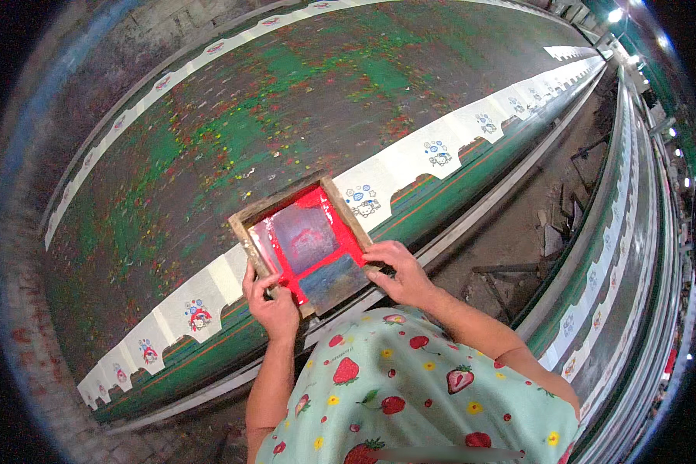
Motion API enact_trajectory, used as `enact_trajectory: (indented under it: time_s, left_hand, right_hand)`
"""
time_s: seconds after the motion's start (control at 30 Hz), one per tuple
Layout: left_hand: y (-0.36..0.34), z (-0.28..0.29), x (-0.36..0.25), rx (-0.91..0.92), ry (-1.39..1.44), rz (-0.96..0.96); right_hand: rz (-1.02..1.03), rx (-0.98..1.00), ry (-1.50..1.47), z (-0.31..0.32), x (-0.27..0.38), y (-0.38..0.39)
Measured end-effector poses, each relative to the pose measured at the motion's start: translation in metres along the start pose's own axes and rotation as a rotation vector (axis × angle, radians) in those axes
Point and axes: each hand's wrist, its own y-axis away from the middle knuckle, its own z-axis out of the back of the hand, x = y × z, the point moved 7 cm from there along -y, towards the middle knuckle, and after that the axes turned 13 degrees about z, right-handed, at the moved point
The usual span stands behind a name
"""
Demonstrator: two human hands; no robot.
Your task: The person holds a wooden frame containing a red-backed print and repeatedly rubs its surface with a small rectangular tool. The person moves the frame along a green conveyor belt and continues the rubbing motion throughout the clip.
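A wooden screen-printing frame [349, 216] lies tilted over the row of white cut pieces at the table's near edge. Wet red ink [331, 261] coats its inside around a greyish mesh window [303, 235]. My left hand [273, 307] grips the lower left rail, thumb bent over the wood. At the lower right corner, my right hand [400, 274] has its fingers closed around the rail. White pieces [197, 315] left of the frame carry a cartoon print with red in it. Those to the right [439, 152] show blue and dark outlines without red. The piece beneath is mostly hidden.
The long dark table [232, 147] is speckled with green, red and yellow paint. Another strip of printed pieces [162, 82] runs along its far edge. A metal rail [510, 179] borders the near side. More tables with white pieces [595, 278] stand at right, beyond a littered floor gap [510, 240].
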Motion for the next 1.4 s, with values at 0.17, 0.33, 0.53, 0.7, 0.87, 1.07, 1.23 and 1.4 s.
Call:
enact_trajectory:
  time_s: [0.17, 0.33, 0.53, 0.7, 0.87, 1.07, 1.23, 1.4]
  left_hand:
    - [0.014, -0.081, -0.022, -0.001, 0.023, 0.029]
    - [0.028, -0.134, -0.036, 0.018, 0.046, 0.072]
    - [0.03, -0.154, -0.033, 0.02, 0.068, 0.132]
    - [0.03, -0.155, -0.026, 0.011, 0.084, 0.144]
    - [0.029, -0.154, -0.011, 0.024, 0.131, 0.207]
    - [0.027, -0.155, -0.002, 0.029, 0.19, 0.219]
    - [0.029, -0.154, -0.004, 0.021, 0.207, 0.216]
    - [0.028, -0.155, -0.002, 0.032, 0.202, 0.246]
  right_hand:
    - [0.002, -0.041, 0.0, 0.068, -0.044, 0.009]
    - [0.022, -0.007, -0.005, 0.116, -0.078, 0.013]
    - [0.042, 0.045, -0.084, 0.139, -0.098, 0.014]
    - [0.078, 0.05, -0.132, 0.144, -0.1, 0.014]
    - [0.096, 0.072, -0.154, 0.147, -0.1, 0.013]
    - [0.095, 0.114, -0.161, 0.152, -0.101, 0.012]
    - [0.131, 0.115, -0.095, 0.154, -0.095, 0.009]
    - [0.336, 0.175, 0.004, 0.149, -0.071, 0.001]
